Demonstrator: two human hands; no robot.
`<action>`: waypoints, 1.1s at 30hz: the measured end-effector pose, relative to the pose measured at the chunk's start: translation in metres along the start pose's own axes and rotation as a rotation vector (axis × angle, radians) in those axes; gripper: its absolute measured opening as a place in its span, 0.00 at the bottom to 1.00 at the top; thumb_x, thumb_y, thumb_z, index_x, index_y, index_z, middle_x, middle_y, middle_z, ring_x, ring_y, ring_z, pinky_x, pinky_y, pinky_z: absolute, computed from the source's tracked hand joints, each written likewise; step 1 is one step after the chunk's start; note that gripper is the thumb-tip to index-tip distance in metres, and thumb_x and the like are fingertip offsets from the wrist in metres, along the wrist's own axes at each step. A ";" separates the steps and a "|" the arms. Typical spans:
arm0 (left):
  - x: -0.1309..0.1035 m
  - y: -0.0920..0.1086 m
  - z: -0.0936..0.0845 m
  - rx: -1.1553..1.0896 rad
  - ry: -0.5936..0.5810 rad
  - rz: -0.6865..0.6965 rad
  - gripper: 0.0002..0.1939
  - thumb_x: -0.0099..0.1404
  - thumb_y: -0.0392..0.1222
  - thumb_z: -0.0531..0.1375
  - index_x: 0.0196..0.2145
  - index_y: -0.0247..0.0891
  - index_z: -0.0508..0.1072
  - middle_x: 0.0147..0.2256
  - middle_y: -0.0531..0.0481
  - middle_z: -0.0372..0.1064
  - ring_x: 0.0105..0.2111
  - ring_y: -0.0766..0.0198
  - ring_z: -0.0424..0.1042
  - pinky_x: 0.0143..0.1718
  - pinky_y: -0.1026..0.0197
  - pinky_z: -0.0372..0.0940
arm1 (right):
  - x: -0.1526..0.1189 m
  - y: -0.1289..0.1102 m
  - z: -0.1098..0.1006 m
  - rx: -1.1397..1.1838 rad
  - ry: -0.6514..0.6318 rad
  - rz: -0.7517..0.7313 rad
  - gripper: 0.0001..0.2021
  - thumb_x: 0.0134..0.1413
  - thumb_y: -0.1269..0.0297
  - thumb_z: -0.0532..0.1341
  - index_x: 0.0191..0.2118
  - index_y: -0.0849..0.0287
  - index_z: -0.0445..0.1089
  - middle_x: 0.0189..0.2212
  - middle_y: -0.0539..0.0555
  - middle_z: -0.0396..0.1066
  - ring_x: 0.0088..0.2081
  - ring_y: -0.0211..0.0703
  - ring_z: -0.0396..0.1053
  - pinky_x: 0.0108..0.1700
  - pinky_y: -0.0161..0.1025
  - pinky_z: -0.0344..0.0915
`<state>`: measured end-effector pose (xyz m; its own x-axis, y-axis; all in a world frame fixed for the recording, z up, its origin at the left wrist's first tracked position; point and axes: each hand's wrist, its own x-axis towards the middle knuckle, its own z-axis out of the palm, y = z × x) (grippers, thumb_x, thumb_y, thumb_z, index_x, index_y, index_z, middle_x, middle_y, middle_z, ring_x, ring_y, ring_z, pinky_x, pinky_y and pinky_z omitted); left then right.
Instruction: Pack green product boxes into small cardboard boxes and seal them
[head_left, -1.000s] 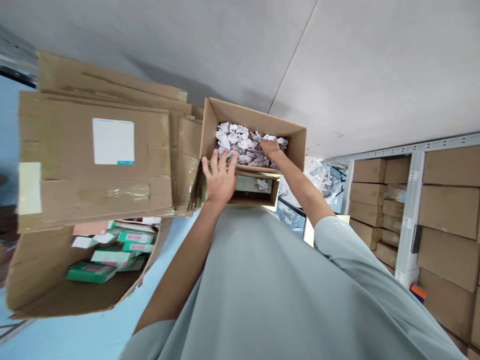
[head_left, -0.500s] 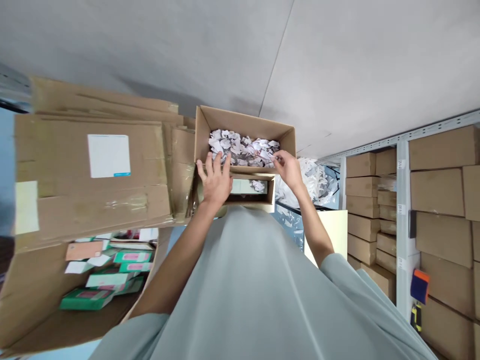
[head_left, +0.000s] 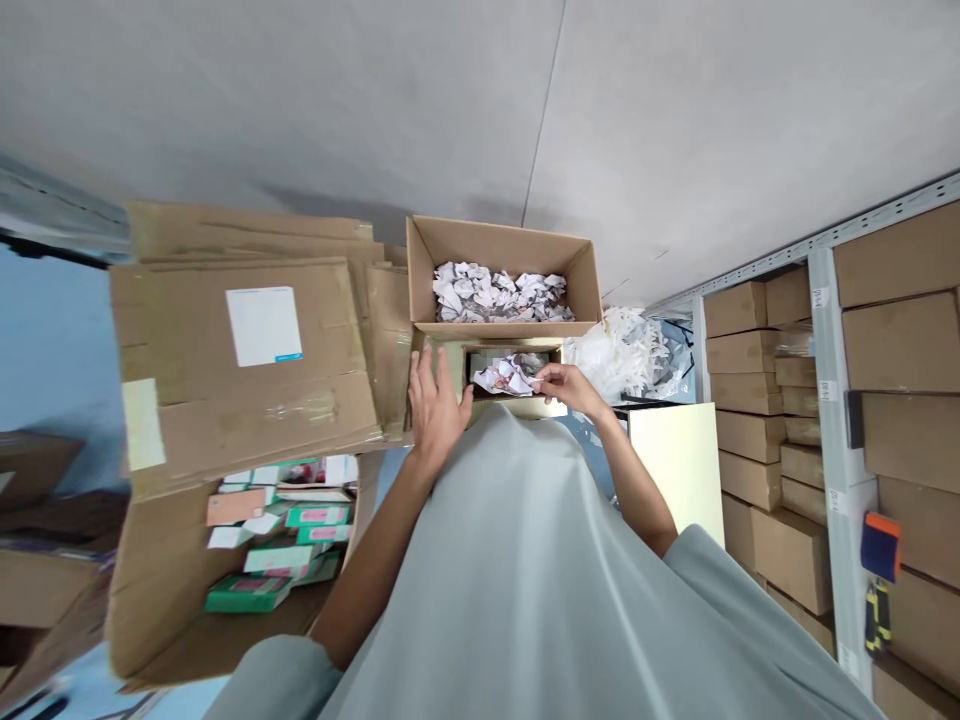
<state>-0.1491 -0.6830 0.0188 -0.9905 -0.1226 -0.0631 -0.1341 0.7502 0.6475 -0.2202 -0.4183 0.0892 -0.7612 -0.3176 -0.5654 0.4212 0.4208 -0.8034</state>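
My right hand (head_left: 564, 388) pinches crumpled paper (head_left: 508, 374) at the opening of a small open carton (head_left: 556, 354) close to my body. Resting against that carton's left side is my left hand (head_left: 435, 405), its fingers spread and nothing in it. Just beyond stands a larger open carton (head_left: 502, 240) with a layer of crumpled white paper (head_left: 499, 293) at its bottom. The contents of the small carton are mostly hidden under the paper.
Flattened cardboard (head_left: 247, 390) is stacked on the left, above a big open box (head_left: 157, 590) holding green and white packs (head_left: 247, 592). Shredded white paper in a clear bag (head_left: 626, 350) lies to the right. A shelf post (head_left: 844, 430) and stacked cartons (head_left: 919, 430) stand further right.
My right hand has moved from the larger carton down to the small one, with crumpled paper. My left hand has shifted slightly down off the larger carton's rim. The view has turned a little left.
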 end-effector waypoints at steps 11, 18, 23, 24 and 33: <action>-0.005 -0.013 -0.005 0.037 -0.032 -0.105 0.30 0.76 0.50 0.59 0.70 0.34 0.72 0.62 0.29 0.77 0.56 0.40 0.82 0.58 0.46 0.76 | -0.018 0.010 0.019 -0.709 0.545 0.268 0.13 0.76 0.57 0.69 0.57 0.57 0.80 0.54 0.59 0.86 0.56 0.52 0.83 0.55 0.40 0.72; -0.005 -0.013 -0.006 0.129 -0.105 -0.116 0.13 0.74 0.49 0.62 0.43 0.41 0.85 0.45 0.37 0.86 0.41 0.43 0.84 0.40 0.51 0.71 | -0.032 0.025 0.038 -0.776 0.529 0.444 0.11 0.80 0.59 0.64 0.52 0.55 0.84 0.51 0.60 0.87 0.53 0.52 0.85 0.50 0.38 0.70; -0.005 -0.008 -0.004 0.136 -0.150 -0.034 0.12 0.72 0.45 0.61 0.40 0.43 0.86 0.43 0.40 0.87 0.40 0.45 0.84 0.38 0.52 0.69 | -0.065 0.039 0.049 -0.743 0.578 0.473 0.11 0.80 0.61 0.62 0.51 0.55 0.84 0.51 0.60 0.87 0.51 0.53 0.86 0.47 0.37 0.70; -0.005 -0.005 -0.002 0.132 -0.170 -0.007 0.12 0.72 0.45 0.61 0.40 0.43 0.86 0.43 0.40 0.87 0.40 0.45 0.84 0.38 0.52 0.69 | -0.076 0.044 0.050 -0.731 0.594 0.486 0.11 0.80 0.61 0.62 0.51 0.55 0.84 0.50 0.60 0.87 0.51 0.53 0.86 0.46 0.38 0.70; -0.034 0.088 0.059 0.084 -0.373 0.289 0.10 0.70 0.41 0.62 0.38 0.43 0.85 0.43 0.43 0.87 0.39 0.49 0.84 0.39 0.54 0.71 | -0.199 0.122 0.027 -0.472 0.805 0.652 0.11 0.79 0.61 0.62 0.48 0.55 0.83 0.48 0.59 0.87 0.49 0.53 0.85 0.44 0.38 0.69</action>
<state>-0.1289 -0.5742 0.0334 -0.9294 0.3290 -0.1674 0.1621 0.7711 0.6157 -0.0040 -0.3268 0.0982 -0.6325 0.6449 -0.4290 0.7546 0.6379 -0.1536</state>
